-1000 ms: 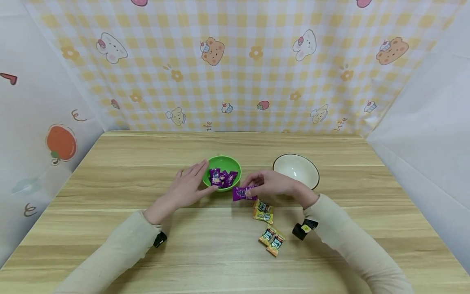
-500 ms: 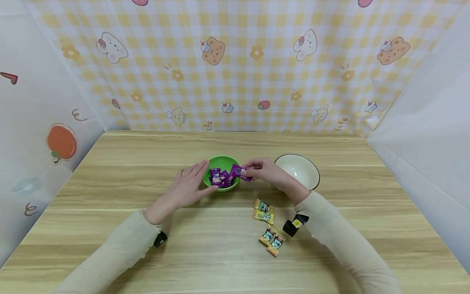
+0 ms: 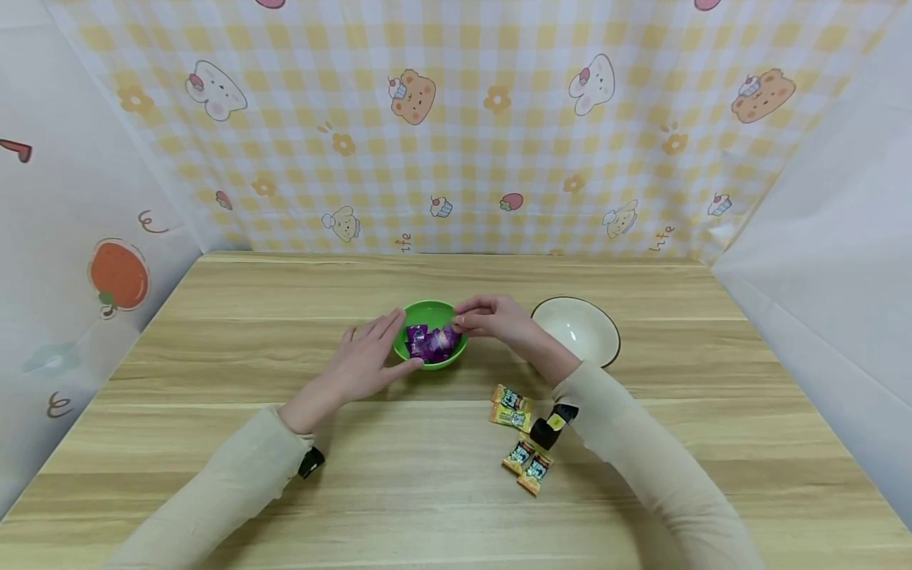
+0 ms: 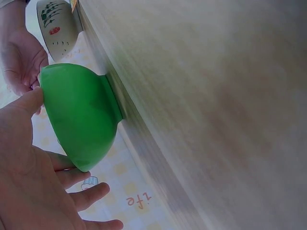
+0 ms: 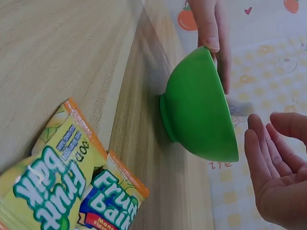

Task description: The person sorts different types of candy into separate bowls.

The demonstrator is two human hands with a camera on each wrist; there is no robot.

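Note:
A green bowl (image 3: 430, 310) holds several purple candy packets (image 3: 417, 336); one at its right side is blurred by motion. My left hand (image 3: 365, 358) lies along the bowl's left side with straight, spread fingers, thumb and fingertips touching it near the rim. Just over the right rim is my right hand (image 3: 499, 321). From the right wrist view, the fingers of that hand (image 5: 280, 177) stand apart from the thumb with nothing between them. Both wrist views show the bowl (image 4: 81, 115) only from outside, so its contents are hidden there.
A cream bowl with a dark rim (image 3: 579, 328) stands right of the green one, behind my right forearm. Several yellow-orange Fruit bait packets (image 3: 511, 418) lie on the wooden table (image 3: 399, 491) in front. A checked curtain (image 3: 456, 142) hangs at the back.
My right hand has moved up and left to the green bowl with a purple candy packet and let it go inside. The left hand has stayed in place.

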